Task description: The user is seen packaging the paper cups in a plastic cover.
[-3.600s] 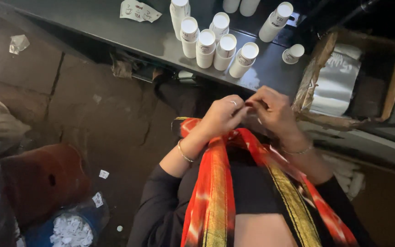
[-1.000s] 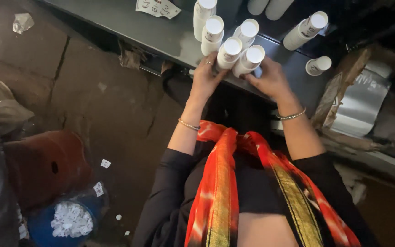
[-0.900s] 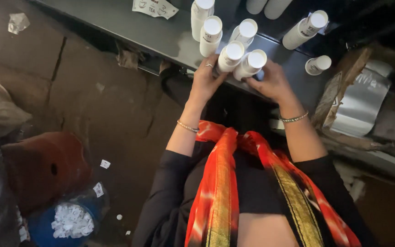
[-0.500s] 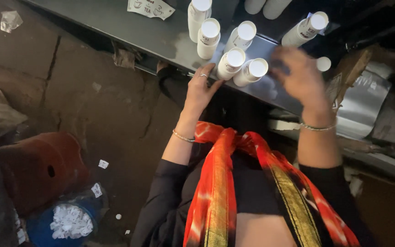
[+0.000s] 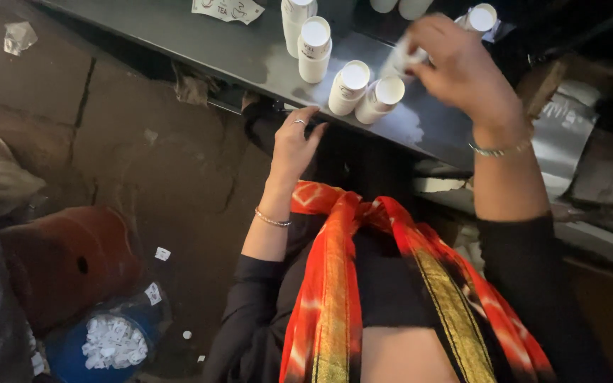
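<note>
Several white cylindrical bottles with flat white caps stand on the dark grey table [image 5: 250,53]; two of them [image 5: 349,86] [image 5: 381,99] lean together near its front edge, and a taller one [image 5: 315,48] stands behind. My left hand [image 5: 296,142] rests empty at the table's front edge, fingers loosely apart, just left of the two leaning bottles. My right hand [image 5: 459,67] is raised above the table, fingers closed around a blurred white bottle [image 5: 404,60]. Another white bottle [image 5: 480,18] lies just behind that hand.
A printed paper slip [image 5: 228,8] lies at the table's back. A cardboard box with silvery foil [image 5: 569,142] sits at the right. On the cracked stone floor at left stand a red-brown pot [image 5: 65,262] and a blue tub of white bits [image 5: 108,340].
My left hand has come off the two front bottles and dropped to the table edge. My right hand has risen to the right and now holds a white bottle.
</note>
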